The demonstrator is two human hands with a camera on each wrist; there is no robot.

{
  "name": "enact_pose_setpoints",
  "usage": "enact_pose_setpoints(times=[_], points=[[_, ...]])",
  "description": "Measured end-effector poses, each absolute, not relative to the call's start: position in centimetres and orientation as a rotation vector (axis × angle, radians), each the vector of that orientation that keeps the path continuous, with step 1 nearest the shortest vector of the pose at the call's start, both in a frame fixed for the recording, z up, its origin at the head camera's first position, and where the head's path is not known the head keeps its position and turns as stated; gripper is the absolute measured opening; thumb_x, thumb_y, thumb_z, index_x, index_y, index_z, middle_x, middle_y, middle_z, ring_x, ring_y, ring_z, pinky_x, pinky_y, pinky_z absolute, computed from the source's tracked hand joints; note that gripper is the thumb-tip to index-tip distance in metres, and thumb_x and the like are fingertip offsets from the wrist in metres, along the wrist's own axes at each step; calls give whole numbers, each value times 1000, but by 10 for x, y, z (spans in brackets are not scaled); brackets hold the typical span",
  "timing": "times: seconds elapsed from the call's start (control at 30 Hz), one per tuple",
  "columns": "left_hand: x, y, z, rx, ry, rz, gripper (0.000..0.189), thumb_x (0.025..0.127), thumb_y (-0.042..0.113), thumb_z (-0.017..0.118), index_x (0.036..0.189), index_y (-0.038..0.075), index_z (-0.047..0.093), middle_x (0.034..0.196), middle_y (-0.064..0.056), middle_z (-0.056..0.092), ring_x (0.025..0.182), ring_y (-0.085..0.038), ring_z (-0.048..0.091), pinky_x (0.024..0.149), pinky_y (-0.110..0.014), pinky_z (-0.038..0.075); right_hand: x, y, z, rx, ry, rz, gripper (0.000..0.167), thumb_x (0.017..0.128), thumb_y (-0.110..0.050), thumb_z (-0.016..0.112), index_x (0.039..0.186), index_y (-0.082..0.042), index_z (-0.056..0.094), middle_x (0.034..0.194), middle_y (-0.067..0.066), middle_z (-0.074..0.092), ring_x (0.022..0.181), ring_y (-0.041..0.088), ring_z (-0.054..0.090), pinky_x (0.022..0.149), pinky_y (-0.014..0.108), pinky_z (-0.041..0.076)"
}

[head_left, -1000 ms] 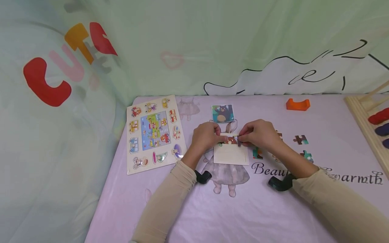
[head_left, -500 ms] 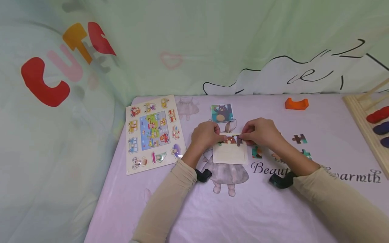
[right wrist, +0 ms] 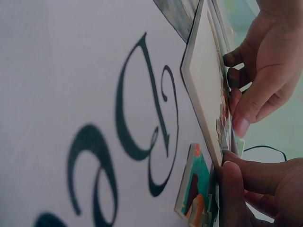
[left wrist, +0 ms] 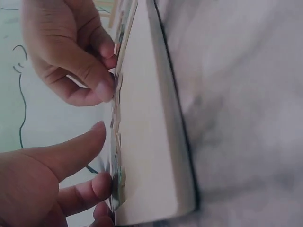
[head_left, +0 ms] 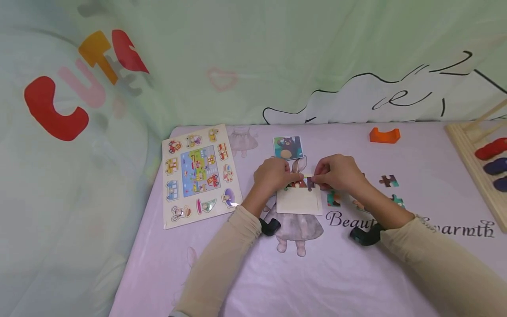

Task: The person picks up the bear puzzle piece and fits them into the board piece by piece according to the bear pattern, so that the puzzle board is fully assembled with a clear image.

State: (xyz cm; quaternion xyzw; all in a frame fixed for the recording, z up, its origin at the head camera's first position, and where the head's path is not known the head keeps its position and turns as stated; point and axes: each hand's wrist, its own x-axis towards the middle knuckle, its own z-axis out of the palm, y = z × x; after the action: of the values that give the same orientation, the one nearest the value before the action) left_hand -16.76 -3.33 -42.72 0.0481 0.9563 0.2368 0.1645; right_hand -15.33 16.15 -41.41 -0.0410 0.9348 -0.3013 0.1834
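Note:
A pale wooden puzzle tray (head_left: 299,204) lies in the middle of the cloth, its top row partly filled with bear-picture pieces. My left hand (head_left: 272,175) is at its upper left, the straight thumb over the pieces and the other fingers near the far edge. At the upper right, my right hand (head_left: 340,173) pinches the dark puzzle piece (head_left: 310,183) between thumb and forefinger, at the end of that row. The left wrist view shows the tray (left wrist: 147,142) from the side, with the left thumb apart from the right hand's fingertips. Part of the row is hidden by the hands.
A bear picture card (head_left: 288,147) lies beyond the tray. Loose puzzle pieces (head_left: 389,181) are spread to the right, some under the right forearm. A vehicle knob puzzle board (head_left: 200,176) lies left, an orange block (head_left: 384,135) at the back, and a wooden bead frame (head_left: 471,163) far right.
The dark piece has turned from tilted to flat at the right end of the top row. My left hand has slid slightly right along the row; the right hand stays at the piece.

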Motion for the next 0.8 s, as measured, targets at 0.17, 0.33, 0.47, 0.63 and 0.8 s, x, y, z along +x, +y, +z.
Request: enact_pose_setpoints(times=[0.17,0.33,0.47,0.63,0.8], points=[[-169,-29,-426,118,2741,628,47,82,56,80,64,17,61,61,3,53,57,-13,53,48,-26,34,-153,161,-415,-107,2631,-850,18,90,-22,79,93,-5,72,72,6,66,62,18,61,57,26,49],[-170,-28,-423,119,2741,600,47,81,56,80,64,17,61,59,3,51,57,-14,53,49,-27,35,-151,158,-416,-92,2610,-855,21,89,-24,81,94,-6,72,73,6,67,62,18,61,55,26,48],[-171,-27,-422,118,2740,574,47,82,57,79,65,18,60,60,3,50,58,-14,53,50,-27,35,-150,156,-418,-92,2601,-868,23,87,-25,82,96,-6,72,74,7,67,62,18,61,55,26,49],[-172,-26,-422,115,2734,566,45,81,57,80,66,19,62,61,3,52,60,-14,54,51,-28,36,-149,155,-418,-86,2605,-868,23,87,-24,83,94,-6,72,73,8,66,61,19,61,55,26,49],[-172,-27,-421,98,2730,572,43,80,58,80,69,20,63,63,3,55,62,-14,55,52,-29,37,-150,155,-416,-105,2611,-854,23,86,-24,83,92,-6,71,70,6,65,60,18,60,54,26,48]])
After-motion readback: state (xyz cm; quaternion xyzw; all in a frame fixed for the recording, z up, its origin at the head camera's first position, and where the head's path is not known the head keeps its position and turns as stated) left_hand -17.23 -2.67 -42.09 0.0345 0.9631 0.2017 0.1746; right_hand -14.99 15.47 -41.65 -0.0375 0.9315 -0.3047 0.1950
